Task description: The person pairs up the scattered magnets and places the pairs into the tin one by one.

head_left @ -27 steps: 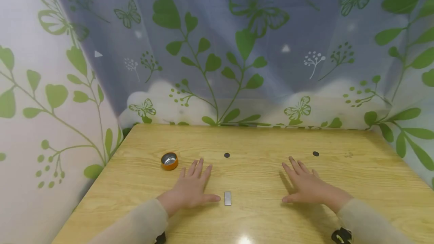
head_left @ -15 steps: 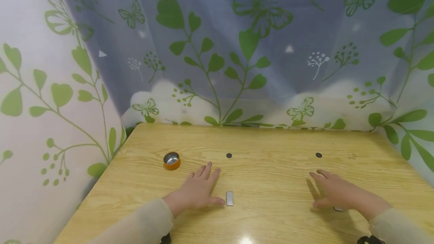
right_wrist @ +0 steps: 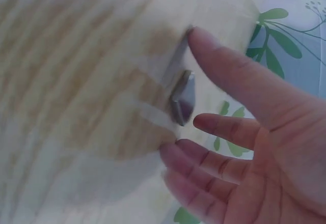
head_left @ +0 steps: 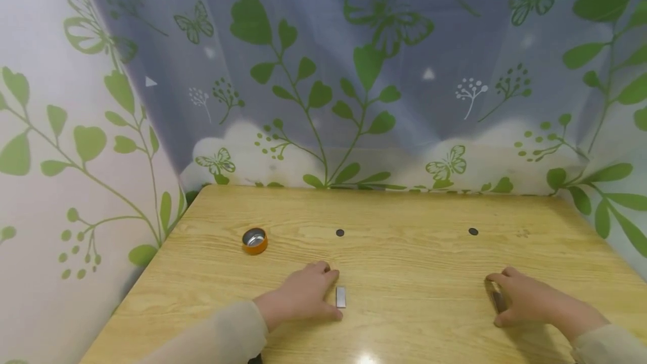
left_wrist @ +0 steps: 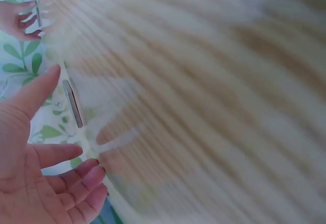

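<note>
Patterned cloth [head_left: 323,145], leaves and butterflies, hangs beyond the far edge of the table [head_left: 404,263], which is wood-grained. Left hand [head_left: 305,296]: low over the wood, fingers loosely bent, gripping nothing. Right hand [head_left: 528,299]: similar pose, thumb apart from fingers, no grip seen. Orange bowl [head_left: 255,250], upright, metal inside, stands beyond the left hand and to its left, well apart. Left bar [head_left: 341,297], metal, lies flat between left thumb and fingers, thumb toward its near end, not touched. Right bar [right_wrist: 184,98] lies in the gap between right thumb and fingers; contact with a fingertip cannot be ruled out. Judgement: step in hand looks like a two-sided pinch. Best to bring thumb and fingers in evenly, tips near the surface, since thin smooth metal would likely slide or spin under one-sided pressure; match both sides' pace. Smallest items: left disc [head_left: 340,233] and right disc [head_left: 473,231], dark, both farther out than the bars; keep fingertips off them.
</note>
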`<state>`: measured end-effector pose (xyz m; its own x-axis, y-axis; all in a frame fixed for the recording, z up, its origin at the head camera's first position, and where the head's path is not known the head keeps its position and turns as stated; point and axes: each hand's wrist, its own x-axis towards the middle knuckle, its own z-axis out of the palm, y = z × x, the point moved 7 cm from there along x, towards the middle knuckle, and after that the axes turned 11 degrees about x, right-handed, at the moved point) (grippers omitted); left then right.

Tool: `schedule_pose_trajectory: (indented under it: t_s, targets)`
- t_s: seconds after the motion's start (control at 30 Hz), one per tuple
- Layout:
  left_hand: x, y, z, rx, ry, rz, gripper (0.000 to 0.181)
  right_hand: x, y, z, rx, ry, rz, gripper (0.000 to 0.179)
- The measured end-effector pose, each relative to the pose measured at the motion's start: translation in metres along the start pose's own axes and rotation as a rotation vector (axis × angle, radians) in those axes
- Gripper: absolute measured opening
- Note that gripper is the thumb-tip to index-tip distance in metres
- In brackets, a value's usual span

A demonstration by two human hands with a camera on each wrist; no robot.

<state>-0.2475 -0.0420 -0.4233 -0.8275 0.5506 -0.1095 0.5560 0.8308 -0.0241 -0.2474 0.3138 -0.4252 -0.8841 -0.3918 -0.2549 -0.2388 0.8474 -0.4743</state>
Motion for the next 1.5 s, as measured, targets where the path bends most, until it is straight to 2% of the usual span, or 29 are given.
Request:
schedule_pose_trajectory:
  t_s: [0.2, 0.33, 0.67, 0.83, 1.0, 1.27, 1.5]
  targets:
    - [0.003, 0.004, -0.003, -0.021, 0.023, -0.009, 0.062, 0.0, -0.003, -0.001, 0.014, 0.011, -0.048, 0.057]
    - [0.004, 0.004, -0.003, -0.06, 0.017, -0.012, 0.055, 0.0, -0.002, 0.0, 0.03, 0.005, -0.067, 0.05]
    - [0.007, 0.007, -0.004, -0.093, 0.029, 0.011, 0.04, -0.003, 0.004, -0.003, 0.076, 0.019, -0.061, 0.043]
    - [0.009, 0.009, -0.003, -0.096, 0.019, 0.01, 0.034, -0.002, 0.003, -0.004, 0.099, 0.008, -0.089, 0.033]
    - [0.012, 0.01, 0.0, -0.138, 0.022, 0.011, 0.03, -0.002, 0.001, -0.003, 0.094, 0.031, -0.114, 0.028]
    - [0.016, 0.016, -0.003, -0.17, 0.027, 0.017, 0.024, 0.0, -0.003, -0.003, 0.157, 0.007, -0.112, 0.028]
    - [0.02, 0.02, -0.005, -0.142, 0.025, 0.006, 0.025, 0.0, -0.005, -0.001, 0.178, 0.01, -0.113, 0.03]
